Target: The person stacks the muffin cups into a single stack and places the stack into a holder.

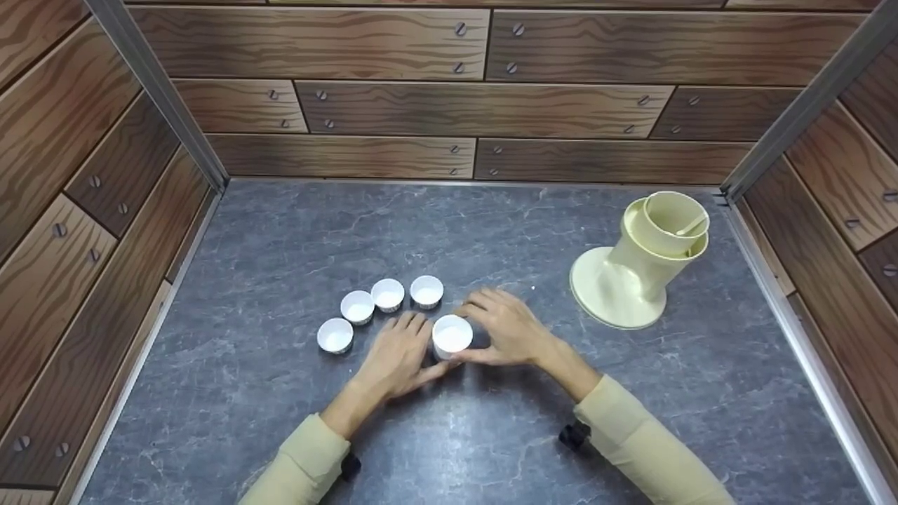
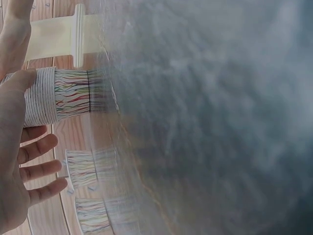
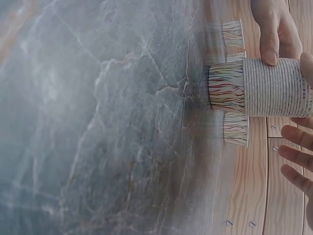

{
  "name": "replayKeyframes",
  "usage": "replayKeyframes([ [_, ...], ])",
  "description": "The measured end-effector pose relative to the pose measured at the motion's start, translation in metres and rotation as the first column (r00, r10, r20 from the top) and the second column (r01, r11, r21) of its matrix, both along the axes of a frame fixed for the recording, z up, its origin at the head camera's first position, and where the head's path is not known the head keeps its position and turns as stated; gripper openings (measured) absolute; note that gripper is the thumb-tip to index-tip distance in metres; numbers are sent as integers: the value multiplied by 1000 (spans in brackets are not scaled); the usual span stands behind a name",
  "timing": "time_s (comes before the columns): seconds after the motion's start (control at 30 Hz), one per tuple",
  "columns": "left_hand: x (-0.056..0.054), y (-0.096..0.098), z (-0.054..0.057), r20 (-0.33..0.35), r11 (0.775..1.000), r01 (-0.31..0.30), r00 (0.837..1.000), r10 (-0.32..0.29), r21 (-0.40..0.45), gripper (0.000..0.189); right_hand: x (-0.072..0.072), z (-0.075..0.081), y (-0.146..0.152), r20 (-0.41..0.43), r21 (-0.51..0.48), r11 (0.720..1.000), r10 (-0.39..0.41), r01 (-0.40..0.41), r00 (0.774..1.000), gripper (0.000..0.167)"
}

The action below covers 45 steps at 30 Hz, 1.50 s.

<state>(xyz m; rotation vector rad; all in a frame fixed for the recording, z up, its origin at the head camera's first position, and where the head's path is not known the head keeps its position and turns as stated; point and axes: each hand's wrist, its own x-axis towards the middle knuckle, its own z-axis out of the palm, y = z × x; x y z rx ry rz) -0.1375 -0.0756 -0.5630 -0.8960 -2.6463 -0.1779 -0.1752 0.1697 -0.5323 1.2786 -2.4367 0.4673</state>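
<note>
A stack of white paper cups (image 1: 452, 335) stands upright on the table between the two hands; its many rims and the coloured streaks of its lowest cup show in the right wrist view. My left hand (image 1: 396, 358) is at its left, with the thumb at the front and fingers along the side. From the right, my right hand (image 1: 512, 328) holds the stack between thumb and fingers. In the left wrist view, the left thumb and index finger lie either side of the stack, the other fingers (image 2: 41, 169) spread. Several single cups, including one nearby cup (image 1: 426, 292), stand in an arc to the left.
At the back right stands a cream-coloured holder (image 1: 617, 287) on a round base, with a cup-shaped piece (image 1: 675, 210) in its top. Wood-patterned walls (image 1: 393, 109) bound the dark marbled table (image 1: 231, 421) at the back and both sides.
</note>
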Motion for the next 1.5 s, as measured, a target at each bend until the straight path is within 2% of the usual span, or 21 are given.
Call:
replayKeyframes([
  [0.33,-2,-4,-2,-46,1000,17,999,-16,17,73,1,0,0,35,27,999,-25,24,999,62],
  [0.63,-1,-14,4,17,999,-26,1000,26,-36,75,1,-1,0,37,36,999,-31,29,999,64],
  [1.1,1,-42,16,-19,997,-64,998,63,-51,78,1,-4,1,30,36,999,-37,36,999,66],
  [1.5,4,-64,23,18,994,-99,995,100,-38,87,3,-2,1,81,51,997,-57,53,995,64],
])
